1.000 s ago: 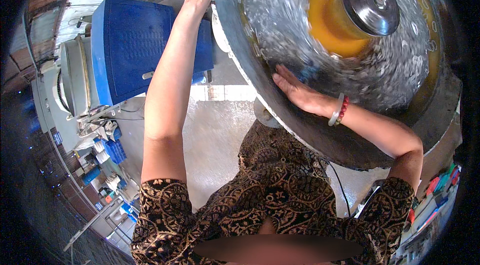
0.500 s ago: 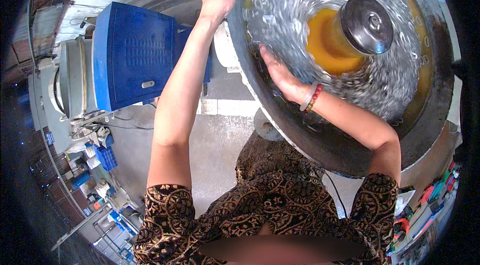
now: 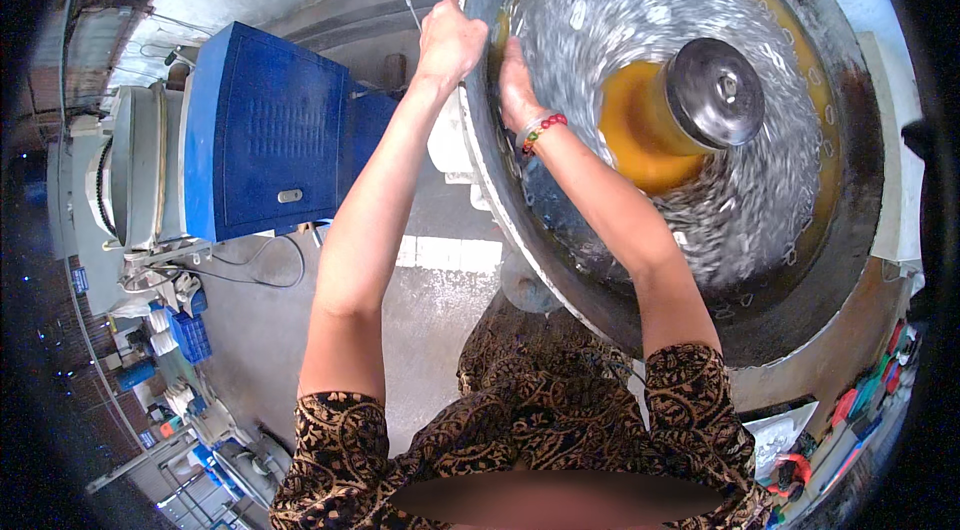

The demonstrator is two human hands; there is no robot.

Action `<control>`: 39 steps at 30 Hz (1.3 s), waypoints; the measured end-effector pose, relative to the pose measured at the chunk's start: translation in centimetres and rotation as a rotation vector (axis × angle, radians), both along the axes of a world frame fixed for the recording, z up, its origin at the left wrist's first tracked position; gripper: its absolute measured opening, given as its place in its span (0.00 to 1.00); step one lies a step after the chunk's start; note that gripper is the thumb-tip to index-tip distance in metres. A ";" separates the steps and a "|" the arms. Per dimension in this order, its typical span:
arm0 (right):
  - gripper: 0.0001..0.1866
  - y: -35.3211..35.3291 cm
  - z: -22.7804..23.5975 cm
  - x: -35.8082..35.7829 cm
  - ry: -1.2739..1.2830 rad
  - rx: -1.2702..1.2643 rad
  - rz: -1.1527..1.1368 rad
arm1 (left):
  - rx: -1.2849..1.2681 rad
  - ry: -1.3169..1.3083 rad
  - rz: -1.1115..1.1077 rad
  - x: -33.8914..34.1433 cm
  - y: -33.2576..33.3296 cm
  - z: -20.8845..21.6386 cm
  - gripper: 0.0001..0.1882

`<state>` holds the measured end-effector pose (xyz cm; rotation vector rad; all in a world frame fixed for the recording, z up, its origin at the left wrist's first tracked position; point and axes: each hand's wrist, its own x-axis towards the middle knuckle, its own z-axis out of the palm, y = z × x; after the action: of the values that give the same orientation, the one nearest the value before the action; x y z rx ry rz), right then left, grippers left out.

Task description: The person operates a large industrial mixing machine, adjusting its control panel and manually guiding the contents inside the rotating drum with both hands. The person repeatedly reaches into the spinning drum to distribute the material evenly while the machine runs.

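Note:
A large round vibratory tub (image 3: 790, 325) fills the upper right, its rim pale and its inner wall dark. Small shiny metal pieces (image 3: 745, 220) lie in a ring inside it, blurred by motion. An amber centre column (image 3: 640, 145) rises from the middle, topped by a dark metal cap (image 3: 712, 95). At the tub's left rim, my left hand (image 3: 453, 45) is closed on the edge, its fingertips partly hidden. Inside the tub, my right hand (image 3: 516, 85) reaches along the left inner wall beside the metal pieces, fingers stretched out, with nothing seen in it.
A blue machine cabinet (image 3: 265, 140) stands on the left, with cables (image 3: 280, 275) on the floor beside it. Blue crates (image 3: 190, 330) and other gear line the far left. Assorted coloured items (image 3: 850, 410) lie at the lower right.
My right hand has moved up and left along the inner wall, closer to my left hand. The left hand still holds the rim, and the view has shifted slightly.

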<state>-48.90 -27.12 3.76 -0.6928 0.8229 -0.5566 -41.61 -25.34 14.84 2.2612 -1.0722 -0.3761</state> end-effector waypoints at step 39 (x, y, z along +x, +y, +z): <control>0.36 -12.4 -4.3 2.4 0.805 -0.816 0.580 | -0.126 0.073 -0.015 0.0 0.6 -1.3 0.25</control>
<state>-46.54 -39.56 -0.54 -1.9111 1.0600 -0.0300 -41.65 -24.77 13.57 2.1141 -1.0463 -0.3839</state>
